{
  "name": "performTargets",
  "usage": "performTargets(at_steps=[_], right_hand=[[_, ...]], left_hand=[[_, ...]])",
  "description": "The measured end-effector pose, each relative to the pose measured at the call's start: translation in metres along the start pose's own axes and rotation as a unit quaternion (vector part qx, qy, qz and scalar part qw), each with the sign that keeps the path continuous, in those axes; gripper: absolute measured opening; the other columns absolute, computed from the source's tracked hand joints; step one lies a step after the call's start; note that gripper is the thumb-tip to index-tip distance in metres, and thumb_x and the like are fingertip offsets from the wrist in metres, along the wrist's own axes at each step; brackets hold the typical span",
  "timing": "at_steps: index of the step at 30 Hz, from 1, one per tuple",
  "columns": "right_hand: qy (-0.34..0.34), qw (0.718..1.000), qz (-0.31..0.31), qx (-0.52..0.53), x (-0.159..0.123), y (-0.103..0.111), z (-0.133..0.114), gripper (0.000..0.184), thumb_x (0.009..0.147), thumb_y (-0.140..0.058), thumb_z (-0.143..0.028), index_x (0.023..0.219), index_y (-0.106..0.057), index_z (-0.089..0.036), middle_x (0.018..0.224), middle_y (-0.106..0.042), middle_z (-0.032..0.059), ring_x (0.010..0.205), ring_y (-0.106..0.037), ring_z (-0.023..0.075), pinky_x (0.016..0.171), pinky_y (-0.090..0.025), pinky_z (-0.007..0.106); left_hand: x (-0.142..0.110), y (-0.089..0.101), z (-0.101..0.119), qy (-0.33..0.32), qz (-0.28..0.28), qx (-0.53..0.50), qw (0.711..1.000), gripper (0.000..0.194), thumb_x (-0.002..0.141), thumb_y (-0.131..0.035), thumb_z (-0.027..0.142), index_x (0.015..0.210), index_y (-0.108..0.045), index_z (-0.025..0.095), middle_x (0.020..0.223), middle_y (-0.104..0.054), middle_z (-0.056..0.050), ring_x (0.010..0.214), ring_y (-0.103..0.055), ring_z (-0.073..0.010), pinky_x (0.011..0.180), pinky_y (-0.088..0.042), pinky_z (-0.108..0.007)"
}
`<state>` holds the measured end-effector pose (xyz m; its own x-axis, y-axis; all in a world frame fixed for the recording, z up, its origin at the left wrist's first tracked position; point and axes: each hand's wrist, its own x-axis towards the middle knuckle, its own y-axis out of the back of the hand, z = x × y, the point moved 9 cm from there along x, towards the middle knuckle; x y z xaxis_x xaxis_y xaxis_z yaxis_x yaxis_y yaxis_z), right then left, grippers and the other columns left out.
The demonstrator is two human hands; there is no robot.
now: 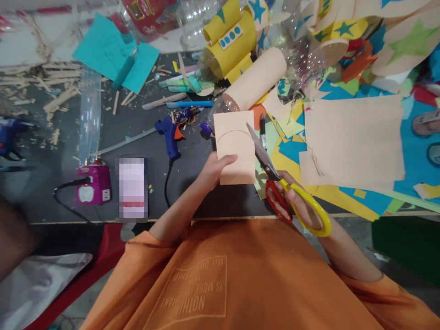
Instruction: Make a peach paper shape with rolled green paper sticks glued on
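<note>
A small peach paper rectangle (236, 146) with a curved line drawn across its upper part is pinched in my left hand (217, 170), thumb on top. My right hand (295, 197) has its fingers through the handles of a pair of scissors (263, 153), one handle red and one yellow. The scissor blades look nearly closed and point up and left, their tip over the paper's right edge. Just right of the paper lies a black pen (263, 130). A peach paper-wrapped bottle (257, 78) lies beyond the paper.
A blue glue gun (170, 135) with a cord, a phone (131, 188) and a purple power adapter (92, 184) lie to the left. Large peach sheets (354, 142) cover coloured scraps at right. Behind stand a yellow paper-covered bottle (237, 43) and a turquoise sheet (103, 50). Wood splinters (62, 96) litter the far left.
</note>
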<state>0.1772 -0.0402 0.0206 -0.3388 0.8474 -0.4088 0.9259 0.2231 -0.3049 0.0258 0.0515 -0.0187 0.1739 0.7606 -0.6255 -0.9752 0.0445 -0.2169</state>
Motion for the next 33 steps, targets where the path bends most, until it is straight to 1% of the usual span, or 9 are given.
performTargets(at_steps=[3, 6, 10, 14, 19, 24, 28, 31, 33], right_hand=[[-0.005, 1.000, -0.002, 0.015, 0.000, 0.001, 0.003, 0.041, 0.087, -0.049, -0.065, 0.102, -0.039, -0.028, 0.068, -0.045, -0.0086, 0.036, -0.030, 0.0045, 0.035, -0.024, 0.023], [-0.009, 1.000, 0.000, 0.019, 0.001, 0.001, 0.005, 0.043, 0.086, -0.050, -0.066, 0.104, -0.039, -0.028, 0.068, -0.044, -0.0090, 0.036, -0.030, 0.0042, 0.034, -0.025, 0.023], [-0.005, 1.000, 0.002, 0.017, 0.001, 0.002, 0.006, 0.046, 0.085, -0.051, -0.066, 0.110, -0.041, -0.029, 0.069, -0.043, -0.0091, 0.035, -0.030, 0.0036, 0.032, -0.023, 0.022], [-0.006, 1.000, 0.005, 0.018, 0.000, 0.003, 0.009, 0.042, 0.088, -0.050, -0.062, 0.114, -0.041, -0.030, 0.070, -0.040, -0.0089, 0.035, -0.029, 0.0028, 0.032, -0.022, 0.021], [-0.001, 1.000, 0.010, -0.006, -0.001, 0.003, 0.004, 0.045, 0.086, -0.051, -0.065, 0.112, -0.042, -0.029, 0.066, -0.038, -0.0096, 0.035, -0.026, 0.0034, 0.032, -0.022, 0.021], [-0.004, 1.000, 0.019, -0.011, -0.001, 0.004, -0.001, 0.047, 0.084, -0.053, -0.066, 0.110, -0.044, -0.028, 0.061, -0.035, -0.0104, 0.035, -0.025, 0.0034, 0.032, -0.021, 0.021], [-0.012, 0.999, 0.022, -0.029, -0.001, 0.006, -0.002, 0.050, 0.083, -0.055, -0.067, 0.112, -0.045, -0.028, 0.058, -0.035, -0.0109, 0.034, -0.023, 0.0034, 0.031, -0.020, 0.020], [-0.016, 0.999, 0.023, -0.025, -0.001, 0.007, -0.003, 0.050, 0.082, -0.056, -0.066, 0.112, -0.045, -0.028, 0.054, -0.032, -0.0120, 0.033, -0.021, 0.0038, 0.030, -0.019, 0.019], [-0.018, 0.999, 0.022, -0.022, -0.001, 0.007, -0.004, 0.050, 0.082, -0.058, -0.065, 0.113, -0.044, -0.028, 0.051, -0.030, -0.0128, 0.033, -0.019, 0.0041, 0.030, -0.016, 0.019]], left_hand=[[-0.001, -0.001, 0.000, 0.001, -0.003, -0.008, 1.000, 0.039, 0.053, -0.076, 0.038, 0.083, -0.072, 0.013, 0.082, -0.076, -0.008, 0.093, -0.069, -0.0310, 0.081, -0.052, -0.035], [0.000, -0.001, 0.001, -0.005, -0.005, -0.007, 1.000, 0.038, 0.053, -0.076, 0.038, 0.082, -0.072, 0.013, 0.080, -0.076, -0.008, 0.094, -0.069, -0.0313, 0.082, -0.051, -0.035], [0.003, 0.001, 0.001, -0.010, -0.002, -0.002, 1.000, 0.037, 0.053, -0.076, 0.038, 0.080, -0.071, 0.014, 0.080, -0.076, -0.008, 0.095, -0.069, -0.0319, 0.083, -0.052, -0.035], [0.002, 0.003, 0.001, -0.003, 0.010, 0.005, 1.000, 0.038, 0.051, -0.076, 0.039, 0.080, -0.071, 0.014, 0.081, -0.076, -0.008, 0.094, -0.069, -0.0322, 0.081, -0.052, -0.035], [0.001, 0.006, 0.001, 0.017, 0.022, 0.016, 0.999, 0.039, 0.050, -0.076, 0.039, 0.080, -0.069, 0.015, 0.082, -0.075, -0.009, 0.095, -0.068, -0.0340, 0.081, -0.052, -0.037], [0.003, 0.005, -0.002, 0.045, 0.001, 0.029, 0.999, 0.039, 0.052, -0.073, 0.039, 0.084, -0.067, 0.017, 0.083, -0.073, -0.009, 0.097, -0.067, -0.0347, 0.084, -0.052, -0.041], [0.004, 0.008, -0.003, 0.058, 0.016, 0.028, 0.998, 0.039, 0.050, -0.074, 0.037, 0.082, -0.067, 0.017, 0.085, -0.073, -0.009, 0.099, -0.066, -0.0353, 0.085, -0.052, -0.040], [0.005, 0.012, -0.004, 0.063, 0.024, 0.030, 0.997, 0.037, 0.049, -0.075, 0.035, 0.081, -0.066, 0.017, 0.082, -0.072, -0.007, 0.096, -0.066, -0.0334, 0.082, -0.053, -0.038], [0.007, 0.013, -0.004, 0.057, 0.016, 0.018, 0.998, 0.035, 0.050, -0.077, 0.034, 0.079, -0.066, 0.018, 0.078, -0.072, -0.005, 0.090, -0.067, -0.0308, 0.077, -0.053, -0.036]])
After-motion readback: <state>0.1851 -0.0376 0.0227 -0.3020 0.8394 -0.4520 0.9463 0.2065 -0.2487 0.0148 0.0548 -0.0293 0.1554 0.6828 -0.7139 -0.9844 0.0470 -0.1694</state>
